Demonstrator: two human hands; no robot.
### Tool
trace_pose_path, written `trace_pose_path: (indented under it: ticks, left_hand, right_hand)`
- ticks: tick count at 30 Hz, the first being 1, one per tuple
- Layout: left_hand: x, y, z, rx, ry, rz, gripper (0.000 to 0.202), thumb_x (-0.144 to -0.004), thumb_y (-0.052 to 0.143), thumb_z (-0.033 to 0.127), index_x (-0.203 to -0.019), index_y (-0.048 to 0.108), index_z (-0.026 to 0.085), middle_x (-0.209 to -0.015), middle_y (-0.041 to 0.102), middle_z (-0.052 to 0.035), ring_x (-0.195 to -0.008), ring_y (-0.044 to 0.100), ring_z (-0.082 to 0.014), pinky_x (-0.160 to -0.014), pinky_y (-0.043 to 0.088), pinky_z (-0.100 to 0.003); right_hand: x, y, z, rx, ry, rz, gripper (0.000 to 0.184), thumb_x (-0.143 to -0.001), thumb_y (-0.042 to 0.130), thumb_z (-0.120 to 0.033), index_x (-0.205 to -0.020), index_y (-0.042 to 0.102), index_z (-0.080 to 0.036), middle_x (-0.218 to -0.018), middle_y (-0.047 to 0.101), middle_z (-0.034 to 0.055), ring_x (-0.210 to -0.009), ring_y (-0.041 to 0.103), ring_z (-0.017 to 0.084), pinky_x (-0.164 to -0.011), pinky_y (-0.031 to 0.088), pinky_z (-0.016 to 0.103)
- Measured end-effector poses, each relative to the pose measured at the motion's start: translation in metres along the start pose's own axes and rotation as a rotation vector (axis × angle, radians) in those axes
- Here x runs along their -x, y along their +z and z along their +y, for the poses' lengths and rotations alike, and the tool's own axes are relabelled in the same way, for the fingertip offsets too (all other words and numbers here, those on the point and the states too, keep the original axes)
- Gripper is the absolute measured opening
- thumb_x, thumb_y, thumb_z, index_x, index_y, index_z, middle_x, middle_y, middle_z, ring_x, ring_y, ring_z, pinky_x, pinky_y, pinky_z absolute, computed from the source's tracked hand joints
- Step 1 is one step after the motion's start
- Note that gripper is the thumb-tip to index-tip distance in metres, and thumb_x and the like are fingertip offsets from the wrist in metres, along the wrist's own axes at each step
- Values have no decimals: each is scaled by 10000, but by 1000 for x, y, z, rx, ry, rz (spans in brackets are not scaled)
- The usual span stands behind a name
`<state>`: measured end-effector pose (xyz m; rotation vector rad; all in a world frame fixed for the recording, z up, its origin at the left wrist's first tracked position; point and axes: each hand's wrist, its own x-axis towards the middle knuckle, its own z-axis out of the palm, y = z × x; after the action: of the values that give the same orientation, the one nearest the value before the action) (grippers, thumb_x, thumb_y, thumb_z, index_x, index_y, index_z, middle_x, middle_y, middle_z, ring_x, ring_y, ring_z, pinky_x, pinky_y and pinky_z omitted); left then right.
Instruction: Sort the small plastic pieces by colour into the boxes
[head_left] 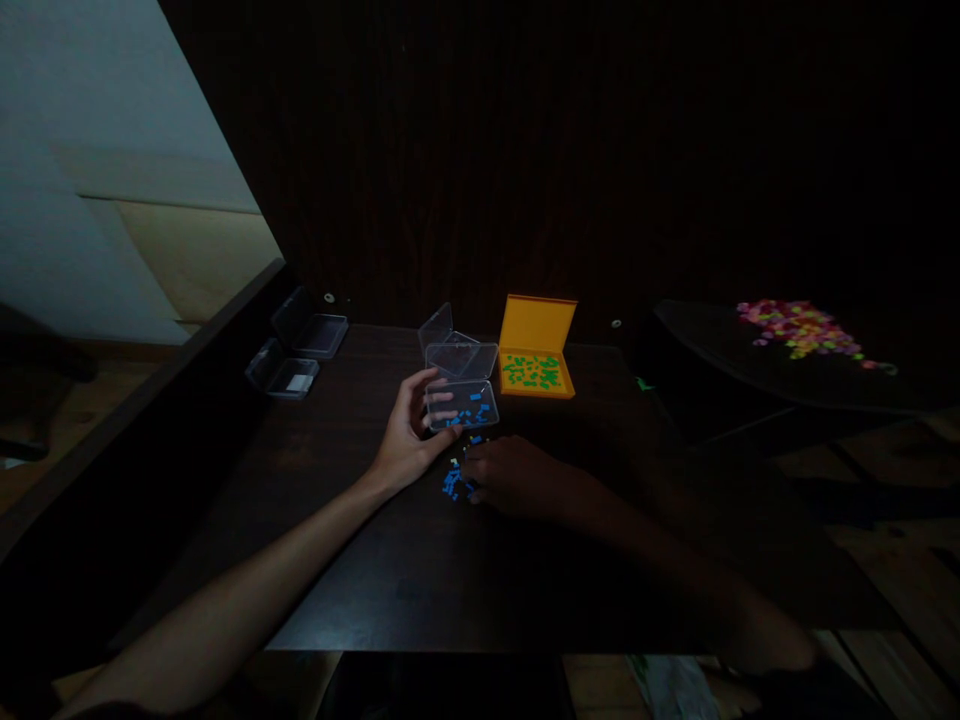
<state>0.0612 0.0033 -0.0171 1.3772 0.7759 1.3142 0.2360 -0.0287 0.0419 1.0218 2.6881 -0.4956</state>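
Observation:
My left hand [409,432] grips the left side of a small clear plastic box [463,402] with its lid up, tilted slightly over the dark table [390,570]. Several blue pieces lie inside the box. A little heap of blue pieces [452,481] lies on the table just below it. My right hand [510,475] rests in shadow on that heap, fingers curled together at the pieces; what they hold is too dark to make out.
An open yellow box [535,352] with green pieces stands behind the clear one. Another open clear box [444,330] sits at the back, and two more clear boxes [296,352] lie at the left edge. A pile of coloured pieces [799,328] lies on a dark surface at right.

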Motion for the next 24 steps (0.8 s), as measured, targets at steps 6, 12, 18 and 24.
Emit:
trace_pose_path:
  ticks: [6, 12, 18, 24]
  left_hand:
    - [0, 0, -2, -7, 1, 1, 728, -665, 807, 237, -1275, 412, 265, -1270, 492, -93, -1123, 549, -234, -889, 537, -383]
    - [-1, 0, -1, -15, 22, -5, 719, -668, 799, 234, -1275, 416, 263, -1268, 490, -92, -1121, 548, -237, -887, 542, -393]
    - [-1, 0, -1, -22, 36, -5, 718, -669, 797, 233, -1282, 423, 256, -1256, 502, -98, -1111, 558, -242, -891, 550, -415]
    - [-1, 1, 0, -10, 22, -10, 713, -674, 799, 232, -1274, 417, 259, -1266, 495, -97, -1127, 552, -234, -893, 549, -401]
  right_hand:
    - [0, 2, -2, 4, -35, -4, 134, -899, 544, -170, -893, 677, -160, -949, 697, 86, -878, 644, 185, -714, 425, 261]
    - [3, 3, -3, 19, -66, 41, 119, -884, 552, -165, -926, 664, -158, -983, 690, 89, -865, 646, 191, -680, 421, 262]
    - [1, 1, -4, 45, -37, -9, 163, -908, 498, -141, -871, 657, -144, -931, 697, 94, -802, 650, 178, -656, 419, 260]
    - [4, 5, -6, 125, -40, 10, 195, -901, 453, -98, -983, 627, -128, -1021, 676, 127, -825, 653, 193, -648, 446, 273]
